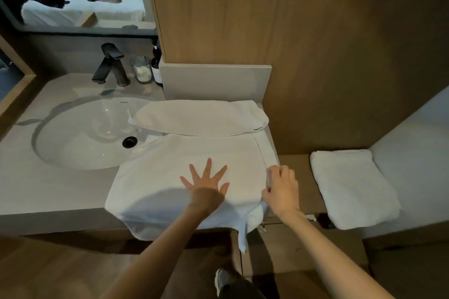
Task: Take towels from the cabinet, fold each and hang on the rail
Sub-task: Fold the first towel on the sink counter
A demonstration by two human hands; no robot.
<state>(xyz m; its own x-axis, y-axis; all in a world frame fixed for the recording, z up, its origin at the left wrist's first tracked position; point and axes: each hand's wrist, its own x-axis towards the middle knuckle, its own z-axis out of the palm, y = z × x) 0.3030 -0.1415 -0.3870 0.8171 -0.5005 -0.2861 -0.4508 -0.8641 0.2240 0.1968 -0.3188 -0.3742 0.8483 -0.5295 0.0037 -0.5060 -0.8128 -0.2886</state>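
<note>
Towel-folding at a bathroom vanity, as the head camera I am monitoring shows it: a large white terry towel lies spread over the right end of the pale stone countertop, its near edge and one corner hanging off the front. I see the left hand pressed flat on the middle of the towel, fingers straight and fanned wide, gripping nothing. The right hand sits at the towel's right edge, fingers curled and pinching the cloth there. Behind the spread towel, touching its far edge, a second white towel, folded into a long band, lies against a low grey upstand. Well to the right, a third folded white towel rests on a lower wooden ledge. To the left, the oval white sink basin is sunk in the counter, the spread towel overlapping its rim, with a black lever faucet, a clear glass jar and a dark pump bottle lined up behind it
</note>
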